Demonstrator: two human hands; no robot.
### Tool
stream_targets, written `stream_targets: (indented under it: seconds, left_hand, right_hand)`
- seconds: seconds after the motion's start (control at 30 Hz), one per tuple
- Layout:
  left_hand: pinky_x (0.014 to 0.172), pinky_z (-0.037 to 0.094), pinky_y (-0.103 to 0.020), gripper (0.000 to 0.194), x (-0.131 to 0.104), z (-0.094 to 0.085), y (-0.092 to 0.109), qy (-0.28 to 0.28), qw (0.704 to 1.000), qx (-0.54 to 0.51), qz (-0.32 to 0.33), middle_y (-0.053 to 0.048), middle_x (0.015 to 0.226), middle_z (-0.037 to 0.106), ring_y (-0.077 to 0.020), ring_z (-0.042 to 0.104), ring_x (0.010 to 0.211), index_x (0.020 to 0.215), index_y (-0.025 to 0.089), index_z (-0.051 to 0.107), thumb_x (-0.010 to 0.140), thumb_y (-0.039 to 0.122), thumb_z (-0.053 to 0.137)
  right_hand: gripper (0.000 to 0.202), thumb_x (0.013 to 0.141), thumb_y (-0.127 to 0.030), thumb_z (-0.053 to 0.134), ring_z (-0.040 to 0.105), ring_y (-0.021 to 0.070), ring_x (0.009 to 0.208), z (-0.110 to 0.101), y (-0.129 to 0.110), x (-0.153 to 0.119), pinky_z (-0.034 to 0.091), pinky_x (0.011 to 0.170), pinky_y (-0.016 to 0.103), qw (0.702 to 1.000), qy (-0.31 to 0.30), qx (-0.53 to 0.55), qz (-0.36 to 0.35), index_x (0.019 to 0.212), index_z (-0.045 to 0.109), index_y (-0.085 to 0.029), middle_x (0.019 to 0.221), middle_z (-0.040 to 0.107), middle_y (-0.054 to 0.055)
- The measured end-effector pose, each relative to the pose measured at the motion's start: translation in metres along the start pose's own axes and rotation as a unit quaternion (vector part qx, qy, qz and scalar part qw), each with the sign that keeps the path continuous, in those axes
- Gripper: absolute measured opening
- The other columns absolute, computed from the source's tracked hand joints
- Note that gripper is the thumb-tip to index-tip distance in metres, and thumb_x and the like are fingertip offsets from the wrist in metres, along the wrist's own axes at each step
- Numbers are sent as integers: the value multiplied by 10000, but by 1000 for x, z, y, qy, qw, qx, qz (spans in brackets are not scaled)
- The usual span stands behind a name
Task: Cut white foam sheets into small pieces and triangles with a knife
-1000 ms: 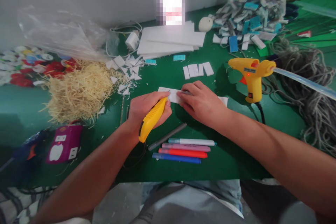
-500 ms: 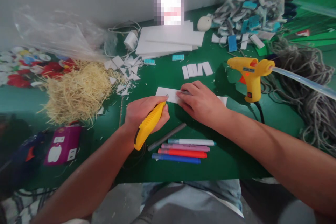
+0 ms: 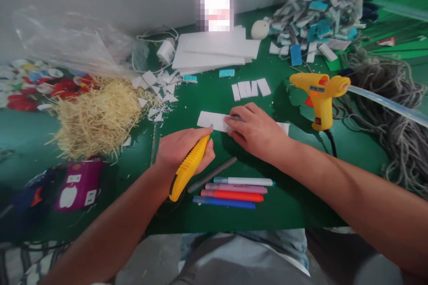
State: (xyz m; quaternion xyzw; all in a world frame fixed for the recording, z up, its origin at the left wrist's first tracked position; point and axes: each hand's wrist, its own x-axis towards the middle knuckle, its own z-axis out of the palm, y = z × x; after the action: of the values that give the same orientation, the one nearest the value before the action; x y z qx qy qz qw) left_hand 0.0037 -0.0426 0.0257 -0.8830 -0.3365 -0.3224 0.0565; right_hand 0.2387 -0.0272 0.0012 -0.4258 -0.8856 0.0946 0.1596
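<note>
Beneath R hand (image 3: 252, 124) fingers: white strip (image 3: 216, 120), flat on green table (image 3: 294, 209), both ends showing.
R fingers: bent, set down on strip; grey item (image 3: 238, 118) at fingertips, ident. unclear; can't tell if gripped.
L hand (image 3: 182, 149) fingers: closed round yellow cutter (image 3: 189, 169); tip at strip's near edge, L of R fingertips. Exact tip contact: can't tell, too small.
Cut (judged): stroke appears in hand. Rec. strip pinned firmly, R fingertips off cut line, light even passes, tip straight w/o twist.
Beyond R fingers: white pcs (image 3: 245, 89), approx. five, in a row.
Nearer body than fingers: markers (image 3: 232, 193), apart from strip.
R of fingers: glue gun (image 3: 323, 102), lamp lit; rec. forearm clear.
</note>
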Motion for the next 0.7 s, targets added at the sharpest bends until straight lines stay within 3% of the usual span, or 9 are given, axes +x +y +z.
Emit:
stream_targets:
  seconds: [0.4,0.57,0.7]
  left_hand:
    - [584,612,-244,198,-1,-4,5,-4,1000,5,-19,35,781,817,-166,767,595,1017,262,702,886,134,627]
    - [771,660,-231,160,1,1,2,29,996,-13,-80,-18,965,855,-169,816,756,1108,210,750,961,190,689]
    - [872,682,-259,195,6,12,-8,20,993,-48,-107,-53,1116,850,-203,837,893,1154,195,768,977,272,734]
  right_hand:
    - [307,1051,-196,518,546,322,1102,-4,-2,1,531,899,466,1000,-14,-5,8,1239,750,-122,1262,696,213]
    - [338,1062,-202,499,560,320,1095,-4,-1,2,534,896,465,1000,-19,-24,2,1265,744,-88,1261,697,218]
    - [344,1070,-211,492,549,310,1082,-1,0,0,531,886,458,1000,0,-27,-3,1277,742,-97,1250,695,213]
